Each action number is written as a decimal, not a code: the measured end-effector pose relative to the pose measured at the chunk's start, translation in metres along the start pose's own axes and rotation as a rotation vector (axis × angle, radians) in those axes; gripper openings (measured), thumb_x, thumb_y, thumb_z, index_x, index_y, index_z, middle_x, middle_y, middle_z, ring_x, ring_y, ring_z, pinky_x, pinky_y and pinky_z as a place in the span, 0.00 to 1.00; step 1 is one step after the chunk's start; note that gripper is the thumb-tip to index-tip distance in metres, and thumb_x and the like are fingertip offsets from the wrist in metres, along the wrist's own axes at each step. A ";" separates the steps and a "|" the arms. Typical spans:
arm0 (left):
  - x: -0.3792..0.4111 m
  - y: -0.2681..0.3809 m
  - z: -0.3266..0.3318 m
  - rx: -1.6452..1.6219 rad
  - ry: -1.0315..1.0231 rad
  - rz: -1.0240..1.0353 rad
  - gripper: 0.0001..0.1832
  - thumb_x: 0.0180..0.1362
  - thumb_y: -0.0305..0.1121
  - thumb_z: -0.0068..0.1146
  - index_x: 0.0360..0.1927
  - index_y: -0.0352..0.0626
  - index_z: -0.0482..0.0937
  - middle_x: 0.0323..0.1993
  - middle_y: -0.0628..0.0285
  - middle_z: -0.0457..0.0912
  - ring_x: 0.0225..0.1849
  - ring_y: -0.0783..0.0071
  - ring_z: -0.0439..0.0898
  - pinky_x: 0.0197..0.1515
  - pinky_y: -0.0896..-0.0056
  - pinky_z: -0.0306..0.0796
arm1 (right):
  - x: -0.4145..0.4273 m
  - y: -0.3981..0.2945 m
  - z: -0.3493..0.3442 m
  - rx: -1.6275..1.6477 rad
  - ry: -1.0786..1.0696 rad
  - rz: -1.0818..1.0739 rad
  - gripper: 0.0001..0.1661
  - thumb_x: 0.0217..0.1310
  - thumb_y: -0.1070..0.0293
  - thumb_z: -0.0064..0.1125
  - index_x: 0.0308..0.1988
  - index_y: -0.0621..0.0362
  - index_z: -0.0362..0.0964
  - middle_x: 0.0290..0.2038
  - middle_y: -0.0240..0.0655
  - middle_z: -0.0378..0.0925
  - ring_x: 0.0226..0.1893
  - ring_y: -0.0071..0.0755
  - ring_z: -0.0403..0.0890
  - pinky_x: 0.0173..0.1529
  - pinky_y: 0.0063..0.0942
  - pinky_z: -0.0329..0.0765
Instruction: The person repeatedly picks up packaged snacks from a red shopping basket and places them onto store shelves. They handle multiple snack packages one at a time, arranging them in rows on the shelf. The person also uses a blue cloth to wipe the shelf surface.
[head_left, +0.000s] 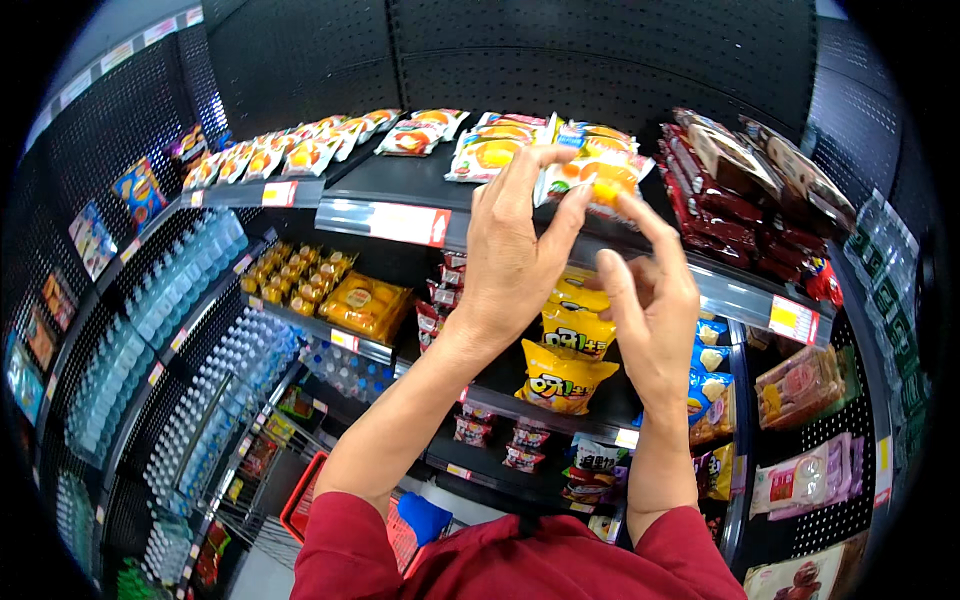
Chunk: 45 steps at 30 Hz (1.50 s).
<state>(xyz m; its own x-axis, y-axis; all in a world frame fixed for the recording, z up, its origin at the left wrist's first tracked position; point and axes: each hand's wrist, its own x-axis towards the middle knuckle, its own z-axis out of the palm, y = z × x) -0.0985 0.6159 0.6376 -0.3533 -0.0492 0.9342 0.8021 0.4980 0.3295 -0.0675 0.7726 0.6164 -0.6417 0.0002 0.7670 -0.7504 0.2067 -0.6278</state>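
Note:
Both hands are raised at the front of a black shop shelf. My left hand (517, 232) has its fingers spread over a white and orange snack packet (596, 176) on the upper shelf; whether a fingertip touches it cannot be told. Just right of it and lower, my right hand (649, 300) hangs with fingers apart and curled, holding nothing. To the left lie similar packets (491, 154) in short overlapping rows. Dark red packets (709, 195) are stacked at the right. Yellow snack bags (568, 377) stand on the shelf below, partly behind my hands.
A price rail (382, 221) edges the upper shelf. Boxed golden pastries (367, 304) sit lower left, with water bottles (187, 270) beyond. A wire trolley (274, 480) and a red basket (304, 499) are by my body at lower left. Further shelves curve along the right.

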 end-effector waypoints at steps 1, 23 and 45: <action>0.000 0.005 -0.007 -0.004 0.002 -0.022 0.15 0.68 0.29 0.63 0.56 0.36 0.78 0.48 0.59 0.83 0.52 0.74 0.80 0.57 0.68 0.73 | -0.002 0.002 0.006 0.045 0.032 -0.058 0.29 0.65 0.76 0.65 0.65 0.60 0.72 0.64 0.45 0.75 0.31 0.18 0.80 0.35 0.19 0.78; -0.532 0.024 -0.190 0.001 0.955 -1.412 0.17 0.66 0.25 0.64 0.54 0.44 0.70 0.52 0.58 0.76 0.47 0.68 0.84 0.40 0.68 0.86 | -0.342 0.084 0.178 0.271 -1.441 0.398 0.21 0.67 0.75 0.61 0.60 0.58 0.74 0.62 0.47 0.73 0.52 0.44 0.84 0.54 0.37 0.82; -0.352 -0.072 -0.247 0.086 0.513 -1.078 0.20 0.74 0.33 0.56 0.65 0.38 0.72 0.58 0.55 0.82 0.54 0.69 0.83 0.51 0.71 0.77 | -0.156 0.048 0.126 -0.013 -0.637 -0.136 0.27 0.61 0.76 0.65 0.60 0.58 0.73 0.60 0.44 0.75 0.58 0.52 0.78 0.60 0.42 0.79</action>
<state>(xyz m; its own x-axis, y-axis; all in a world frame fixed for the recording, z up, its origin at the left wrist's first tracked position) 0.0866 0.3837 0.3191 -0.5748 -0.8072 0.1342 0.1689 0.0435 0.9847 -0.0235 0.6591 0.4498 -0.5126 -0.6064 0.6079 -0.8320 0.1761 -0.5260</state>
